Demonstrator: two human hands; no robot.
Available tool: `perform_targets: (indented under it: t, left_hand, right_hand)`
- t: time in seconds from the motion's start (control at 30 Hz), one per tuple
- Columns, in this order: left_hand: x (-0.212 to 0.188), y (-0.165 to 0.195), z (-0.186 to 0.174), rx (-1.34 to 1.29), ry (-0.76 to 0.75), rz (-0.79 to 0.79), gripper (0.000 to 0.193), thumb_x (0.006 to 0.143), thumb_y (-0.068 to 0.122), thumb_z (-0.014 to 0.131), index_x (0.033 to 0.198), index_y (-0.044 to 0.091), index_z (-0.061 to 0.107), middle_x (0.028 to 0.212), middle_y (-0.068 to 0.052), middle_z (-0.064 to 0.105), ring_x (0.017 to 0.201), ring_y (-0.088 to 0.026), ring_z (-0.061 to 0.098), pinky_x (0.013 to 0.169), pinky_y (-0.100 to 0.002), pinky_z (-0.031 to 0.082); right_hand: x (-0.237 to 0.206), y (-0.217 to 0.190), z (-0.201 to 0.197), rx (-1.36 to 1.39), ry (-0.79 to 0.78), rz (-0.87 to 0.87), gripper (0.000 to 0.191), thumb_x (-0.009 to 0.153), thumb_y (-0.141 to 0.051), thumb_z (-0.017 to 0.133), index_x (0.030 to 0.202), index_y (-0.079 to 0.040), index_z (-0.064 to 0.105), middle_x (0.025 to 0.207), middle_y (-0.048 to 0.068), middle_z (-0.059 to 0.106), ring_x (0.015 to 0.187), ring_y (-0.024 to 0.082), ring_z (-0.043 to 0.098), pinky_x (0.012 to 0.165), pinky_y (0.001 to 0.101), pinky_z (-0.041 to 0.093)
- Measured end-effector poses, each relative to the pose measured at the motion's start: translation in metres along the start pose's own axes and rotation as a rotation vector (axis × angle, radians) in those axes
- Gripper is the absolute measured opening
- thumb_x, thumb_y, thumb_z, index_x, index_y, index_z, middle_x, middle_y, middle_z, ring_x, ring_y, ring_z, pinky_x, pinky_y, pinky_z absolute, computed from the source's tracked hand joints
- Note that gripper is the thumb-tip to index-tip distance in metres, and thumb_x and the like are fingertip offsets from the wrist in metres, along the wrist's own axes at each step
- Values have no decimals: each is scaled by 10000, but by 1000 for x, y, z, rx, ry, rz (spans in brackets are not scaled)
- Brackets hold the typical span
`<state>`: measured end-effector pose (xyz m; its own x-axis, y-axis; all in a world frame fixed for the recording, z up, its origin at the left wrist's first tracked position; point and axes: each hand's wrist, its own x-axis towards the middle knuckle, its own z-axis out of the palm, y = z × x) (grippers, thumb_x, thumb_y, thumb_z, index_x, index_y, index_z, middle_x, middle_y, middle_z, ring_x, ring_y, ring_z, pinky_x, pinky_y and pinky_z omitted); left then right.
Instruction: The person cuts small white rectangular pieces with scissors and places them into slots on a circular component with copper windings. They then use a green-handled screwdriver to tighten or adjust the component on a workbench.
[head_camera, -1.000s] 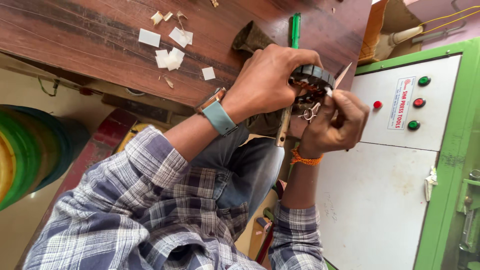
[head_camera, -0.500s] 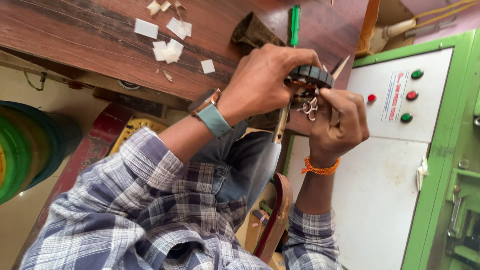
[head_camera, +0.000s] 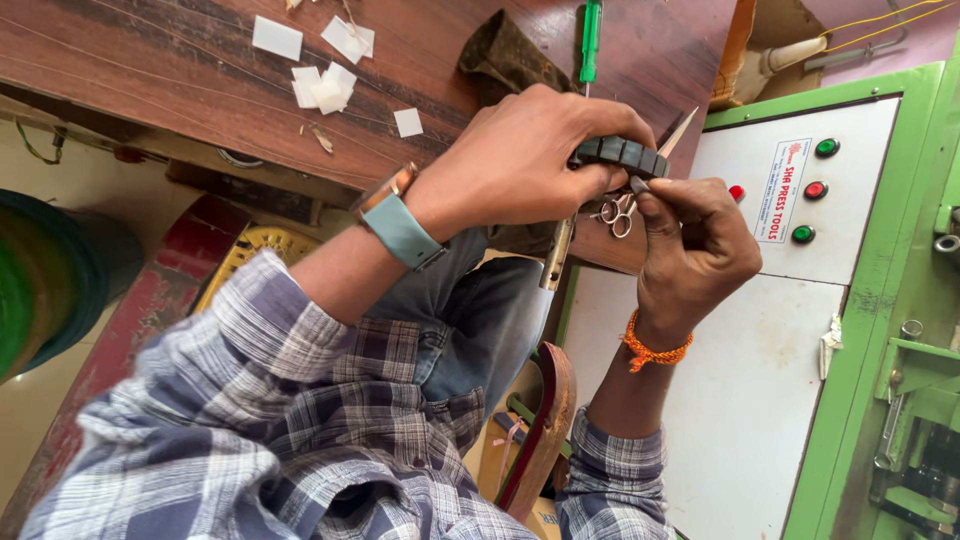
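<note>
1. I am gripping a dark ribbed ring with my left hand, fingers curled tightly around it, above the worktop edge.
2. I am pinching small scissors with my right hand, fingers narrowly closed, just below the ring.
</note>
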<state>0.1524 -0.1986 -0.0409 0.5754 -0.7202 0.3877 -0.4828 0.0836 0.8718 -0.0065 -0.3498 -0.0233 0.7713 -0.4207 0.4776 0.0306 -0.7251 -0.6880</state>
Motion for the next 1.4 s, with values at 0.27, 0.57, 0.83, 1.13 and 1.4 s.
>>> perform_targets:
  t: [0.27, 0.57, 0.83, 1.13, 1.4]
  left_hand:
    - [16, 17, 1, 120, -124, -212, 335, 745, 296, 650, 1024, 186, 799, 794, -170, 737, 764, -385, 714, 720, -496, 566]
    - [3, 6, 3, 51, -79, -105, 268, 824, 303, 679, 1013, 127, 753, 840, -116, 742, 780, -346, 721, 683, -466, 552]
    - [-3, -3, 7, 59, -93, 40, 231, 872, 224, 720, 1082, 129, 708, 879, -114, 754, 810, -353, 728, 698, -482, 555]
    - [6, 1, 10, 127, -134, 24, 247, 864, 224, 727, 1083, 121, 679, 859, -137, 739, 812, -389, 711, 666, -518, 531]
    - [6, 5, 12, 111, -150, 14, 275, 877, 227, 715, 1133, 131, 683, 873, -134, 749, 809, -375, 724, 663, -507, 542]
  right_hand:
    - [1, -7, -7, -71, -36, -59, 141, 1041, -4, 829, 1086, 36, 701, 949, 42, 668, 843, 76, 627, 776, 191, 518]
    - [10, -11, -10, -163, -109, -175, 154, 970, 106, 836, 1071, 33, 746, 976, 123, 742, 835, 155, 705, 749, 232, 544]
    - [8, -2, -17, -144, -160, -256, 185, 957, 147, 822, 1073, 32, 735, 1034, 135, 742, 894, 173, 740, 763, 258, 600]
    - [6, -3, -17, -254, -143, -318, 222, 940, 161, 818, 1086, 23, 724, 1025, 127, 722, 871, 172, 719, 743, 261, 587]
    - [6, -8, -19, -290, -146, -335, 224, 941, 163, 817, 1089, 24, 720, 1028, 125, 719, 877, 177, 714, 754, 267, 593]
